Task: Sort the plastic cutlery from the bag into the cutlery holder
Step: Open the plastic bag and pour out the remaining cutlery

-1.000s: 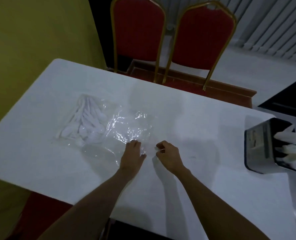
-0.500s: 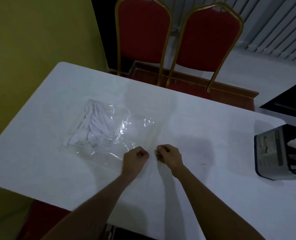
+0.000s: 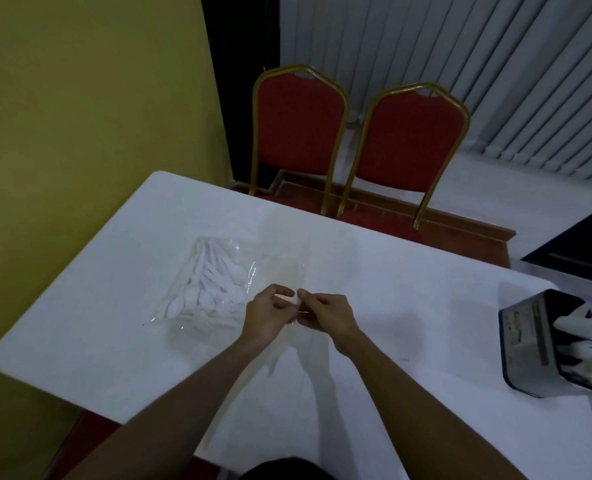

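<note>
While the clear bag (image 3: 270, 271) lies on the white table (image 3: 408, 282) with the white plastic cutlery (image 3: 206, 289) bunched in its left end, both hands work at its right edge.

- Left hand (image 3: 266, 317): thumb and forefinger curled, pinching the film.
- Right hand (image 3: 325, 315): likewise pinching the film, just beside the left; the two pinches nearly touch.
- Mouth of bag open or sealed: cannot tell, as the film is too clear and the light is dim.

Judgement: the step in hand is opening the bag.
- Each pinch should take one layer only.
- The pull should be steady and sideways, with the bag kept low on the table.
- The mouth should be widened enough to draw pieces out by the handle.
- Risk: the film gives suddenly and the cutlery scatters.

The pieces look like spoons; other kinds cannot be told.

The cutlery holder (image 3: 543, 362) is a dark box well to the right of the bag, near the table's edge, with white pieces showing in it. Its side carries a pale label (image 3: 519, 327) with dark marks that are not legible. No print is seen on the bag.

Beyond the bag, past the table's far edge, stand two red chairs (image 3: 299, 123) with gold frames. To the left of the bag is a yellow wall (image 3: 80, 116).
</note>
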`<action>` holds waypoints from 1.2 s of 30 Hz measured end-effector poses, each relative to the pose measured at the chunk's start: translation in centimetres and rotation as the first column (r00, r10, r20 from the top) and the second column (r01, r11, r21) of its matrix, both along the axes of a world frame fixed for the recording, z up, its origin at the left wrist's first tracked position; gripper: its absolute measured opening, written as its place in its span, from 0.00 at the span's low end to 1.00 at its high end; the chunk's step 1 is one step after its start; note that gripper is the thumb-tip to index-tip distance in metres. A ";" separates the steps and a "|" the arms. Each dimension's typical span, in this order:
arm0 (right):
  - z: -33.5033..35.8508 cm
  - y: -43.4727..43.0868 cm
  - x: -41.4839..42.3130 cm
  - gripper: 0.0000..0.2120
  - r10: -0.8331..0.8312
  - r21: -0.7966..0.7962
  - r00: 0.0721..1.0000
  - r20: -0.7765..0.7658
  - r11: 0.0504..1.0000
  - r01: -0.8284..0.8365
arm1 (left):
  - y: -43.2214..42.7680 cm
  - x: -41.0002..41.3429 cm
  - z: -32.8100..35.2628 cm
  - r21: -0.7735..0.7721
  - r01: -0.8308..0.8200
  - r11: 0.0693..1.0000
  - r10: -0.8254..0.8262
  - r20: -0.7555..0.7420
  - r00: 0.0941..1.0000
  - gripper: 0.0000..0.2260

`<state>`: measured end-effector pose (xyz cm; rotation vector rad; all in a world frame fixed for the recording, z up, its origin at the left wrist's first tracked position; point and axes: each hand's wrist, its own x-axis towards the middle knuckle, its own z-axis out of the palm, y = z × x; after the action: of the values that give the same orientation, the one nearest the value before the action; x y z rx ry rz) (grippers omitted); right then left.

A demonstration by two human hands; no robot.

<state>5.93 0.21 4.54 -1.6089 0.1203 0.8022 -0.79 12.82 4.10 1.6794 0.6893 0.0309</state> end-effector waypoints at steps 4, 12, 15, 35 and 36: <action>0.4 0.0 0.0 0.15 0.061 0.012 0.998 0.018 0.998 -0.061 | -0.3 0.2 0.5 0.150 0.015 0.989 -0.016 0.007 1.000 0.03; 0.4 0.2 0.1 0.13 0.270 -0.258 0.930 0.249 0.944 -0.205 | 0.2 0.7 0.0 0.199 0.142 0.970 -0.119 -0.125 0.985 0.11; 0.4 0.4 0.1 0.11 0.322 -0.345 0.894 0.313 0.915 -0.209 | 0.3 0.7 -0.2 0.185 0.212 0.960 -0.192 -0.118 0.974 0.11; -0.1 1.9 -0.6 0.11 0.354 -0.498 0.869 0.347 0.854 -0.149 | 0.7 -0.3 -1.1 -0.228 -0.022 0.973 -0.007 -0.124 0.992 0.09; -0.2 1.9 -0.7 0.11 0.335 -0.478 0.878 0.341 0.866 -0.144 | 0.9 -0.4 -1.1 -0.261 -0.027 0.965 -0.006 -0.125 0.992 0.09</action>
<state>5.28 2.11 4.31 -2.2318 -0.2342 0.6291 -1.21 13.68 3.03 1.4312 0.7613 -0.1535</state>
